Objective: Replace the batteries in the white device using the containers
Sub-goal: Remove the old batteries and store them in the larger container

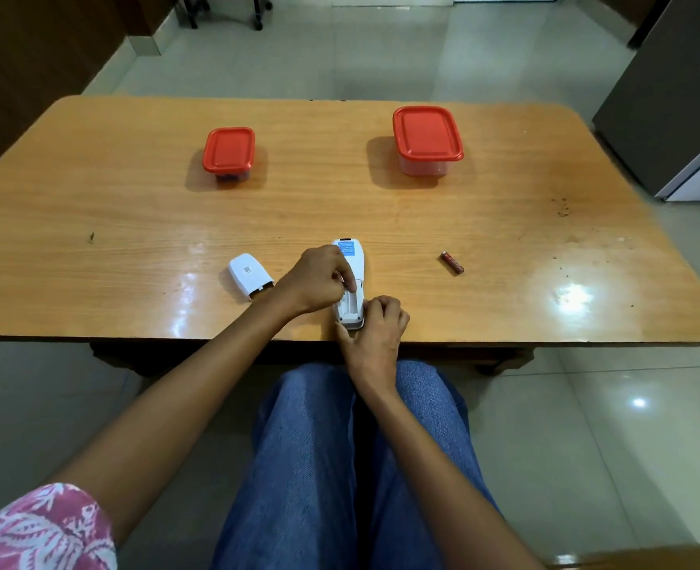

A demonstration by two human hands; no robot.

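The white device [350, 281] lies face down at the near edge of the table [93, 207], its long axis running away from me, label end far and open battery bay near. My left hand [319, 277] comes in from the left across that axis, fingers curled narrow and dipped into the top of the bay; I think a battery end is pinched there, since something small and metallic glints at my fingertips [350, 286], but the view is too small to be sure. My right hand [377, 327] sits at the near end, fingers bent against the device's lower corner, steadying it and holding nothing else.

So the bay sits directly under my left fingers, between my two hands, and any lift must go up and along the long axis.

One loose battery [451, 262] lies well to the right, nearer my right hand. The removed cover [250, 281] rests just left of my left wrist. The small container [229, 152] and the large container [427, 139] stand far back, both lids on, neither reached yet.
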